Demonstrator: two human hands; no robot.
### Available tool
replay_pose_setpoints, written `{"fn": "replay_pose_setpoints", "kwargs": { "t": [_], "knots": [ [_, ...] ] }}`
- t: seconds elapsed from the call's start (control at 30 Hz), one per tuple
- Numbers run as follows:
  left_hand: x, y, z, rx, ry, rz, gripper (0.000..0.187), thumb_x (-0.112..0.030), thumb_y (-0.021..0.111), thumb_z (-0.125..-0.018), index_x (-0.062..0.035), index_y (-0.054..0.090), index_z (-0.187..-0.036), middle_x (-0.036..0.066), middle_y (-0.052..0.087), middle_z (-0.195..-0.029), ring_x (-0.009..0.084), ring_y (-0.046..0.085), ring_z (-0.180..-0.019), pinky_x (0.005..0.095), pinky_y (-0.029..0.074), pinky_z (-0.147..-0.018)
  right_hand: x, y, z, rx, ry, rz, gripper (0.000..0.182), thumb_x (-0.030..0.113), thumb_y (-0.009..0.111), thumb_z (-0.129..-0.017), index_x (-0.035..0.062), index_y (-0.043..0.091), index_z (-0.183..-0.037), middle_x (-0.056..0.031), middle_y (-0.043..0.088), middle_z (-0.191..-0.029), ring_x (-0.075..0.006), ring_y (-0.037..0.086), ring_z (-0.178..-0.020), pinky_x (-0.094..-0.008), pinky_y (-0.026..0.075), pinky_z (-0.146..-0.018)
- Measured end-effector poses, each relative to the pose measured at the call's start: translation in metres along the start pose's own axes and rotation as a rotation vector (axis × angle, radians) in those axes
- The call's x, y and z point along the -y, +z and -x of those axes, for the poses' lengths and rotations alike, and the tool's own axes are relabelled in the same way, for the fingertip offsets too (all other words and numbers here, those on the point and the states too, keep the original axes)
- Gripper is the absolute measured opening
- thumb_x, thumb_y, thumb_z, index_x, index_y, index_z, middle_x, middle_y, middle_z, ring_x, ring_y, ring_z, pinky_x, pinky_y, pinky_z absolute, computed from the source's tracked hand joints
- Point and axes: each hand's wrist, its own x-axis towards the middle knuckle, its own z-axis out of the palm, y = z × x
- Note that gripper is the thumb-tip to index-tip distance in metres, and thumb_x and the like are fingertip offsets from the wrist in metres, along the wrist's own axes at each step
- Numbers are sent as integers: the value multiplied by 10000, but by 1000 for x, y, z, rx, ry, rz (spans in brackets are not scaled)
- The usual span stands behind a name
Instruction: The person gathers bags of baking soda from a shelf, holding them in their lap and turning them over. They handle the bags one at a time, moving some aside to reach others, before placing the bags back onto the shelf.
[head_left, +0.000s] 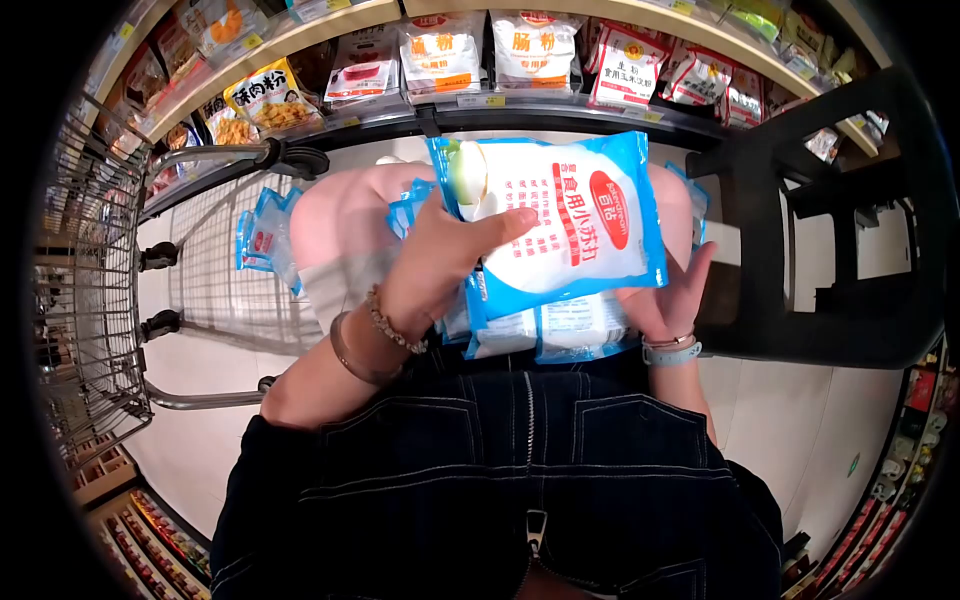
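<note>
My left hand (450,245) grips a blue-and-white packet of baking soda (620,265) by its left side, with the thumb pressed on the printed front. The packet is tilted and faces up at me. At its lower right corner is my right hand (665,305), palm up and thumb spread; its other fingers are hidden behind the packet. Under the held one, several similar packets (585,325) lie on my lap. Another blue-edged packet (265,240) shows beside my left leg, and the edge of one more (697,195) beside my right.
A wire shopping cart (95,270) stands on the left, its wheels on the tiled floor. On the right is a black frame (720,310) with large openings. Ahead, a low shelf (470,118) carries bagged flours, including a white-and-orange bag (535,50). More stocked shelves (150,545) stand behind me.
</note>
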Motion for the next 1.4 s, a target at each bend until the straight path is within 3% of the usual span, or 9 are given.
{"fn": "replay_pose_setpoints", "kwargs": {
  "t": [0.03,0.2,0.33,0.57,0.63,0.83,1.1,1.27,1.4],
  "knots": [
    [-1,-5,-2,14,-11,-78,369,-44,680,-716,38,516,-1036,107,606,-941,160,607,-792,277,513,-693,0,-9,5,-27,6,150,802,605,374,-805,15,233,-1330,-137,382,-1304,-259,358,-1207,-406,291,-996],
    [-5,-10,5,4,-41,-270,397,-50,710,-683,28,529,-1027,100,607,-927,144,598,-789,270,495,-691,5,18,8,-83,140,412,673,145,708,-700,-18,333,-1234,-117,516,-1139,-186,529,-1013,-310,447,-850],
    [-10,-10,14,-3,-165,-171,362,-98,671,-730,28,527,-1037,100,609,-918,164,603,-794,284,496,-718,-13,18,10,-190,267,308,431,79,645,-756,-9,445,-1128,-109,560,-1080,-157,558,-946,-307,462,-816],
    [25,-39,42,66,-434,308,456,-101,583,-795,5,389,-1193,144,526,-1105,243,555,-981,378,465,-857,-19,10,26,-169,314,321,431,60,604,-783,-7,417,-1165,-111,539,-1110,-160,542,-977,-308,462,-820],
    [28,-38,46,-1,-463,160,485,-85,617,-774,12,382,-1188,124,527,-1098,209,556,-965,346,468,-838,-22,14,32,-176,330,316,445,67,586,-797,3,390,-1191,-110,514,-1147,-166,530,-1003,-315,462,-827],
    [-31,3,72,28,-8,-472,510,-53,652,-746,15,381,-1173,83,542,-1052,132,542,-919,269,452,-807,-29,21,35,-37,344,-8,493,143,525,-849,20,295,-1268,-123,420,-1256,-229,462,-1117,-379,419,-905],
    [-52,10,58,27,-72,-169,339,-50,584,-783,33,473,-1092,124,582,-1001,177,596,-860,283,497,-757,-61,0,42,233,375,-410,873,344,701,-689,40,201,-1336,-146,304,-1343,-298,352,-1204,-491,312,-968],
    [-31,21,53,-36,40,-16,396,-74,553,-799,36,417,-1153,150,547,-1071,212,577,-928,316,481,-812,-56,7,34,146,155,-743,859,568,584,-697,170,205,-1358,-66,269,-1383,-263,277,-1253,-423,303,-975],
    [-2,28,45,-77,95,96,377,-84,509,-835,20,403,-1181,129,532,-1109,208,551,-983,321,463,-847,-36,53,15,91,39,-739,801,552,556,-730,94,273,-1323,-90,287,-1370,-251,297,-1242,-424,314,-974]
  ]
}}
